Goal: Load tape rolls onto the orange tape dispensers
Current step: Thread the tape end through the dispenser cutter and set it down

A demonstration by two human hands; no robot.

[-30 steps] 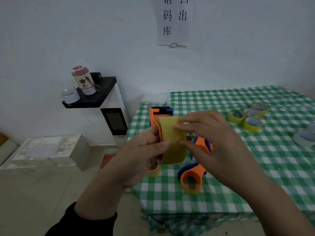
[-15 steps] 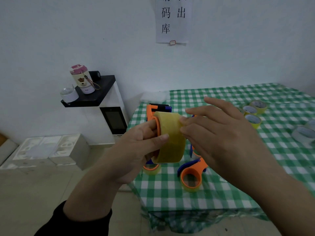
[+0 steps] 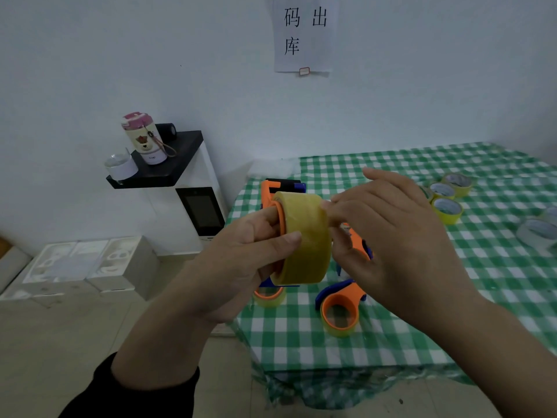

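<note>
While both forearms reach forward from the bottom edge, the left hand [image 3: 241,260] is closed around an orange tape dispenser [image 3: 272,203], with its thumb lying across the yellow tape roll [image 3: 304,239] that sits on the dispenser's orange hub. This roll is held in the air, above the near left corner of the table. The right hand [image 3: 391,236] is at the right side of the roll; its fingertips [image 3: 327,206] touch the upper right edge of the roll, and the other fingers are spread loosely, so it does not grip the roll fully. A dark sleeve [image 3: 135,390] covers the left wrist. Below the hands, on the green checkered tablecloth [image 3: 301,342], lies a second orange dispenser [image 3: 340,309] with a blue part and tape on it, and a third one [image 3: 268,294] is partly hidden under the left hand. Farther right, three small yellow tape rolls [image 3: 446,200] lie close together, and a pale roll [image 3: 536,233] is near the right edge. Beyond the table, a white cabinet [image 3: 193,182] with a black top carries a pink-lidded bottle [image 3: 144,137]. On the wall hangs a paper sign [image 3: 304,31].
</note>
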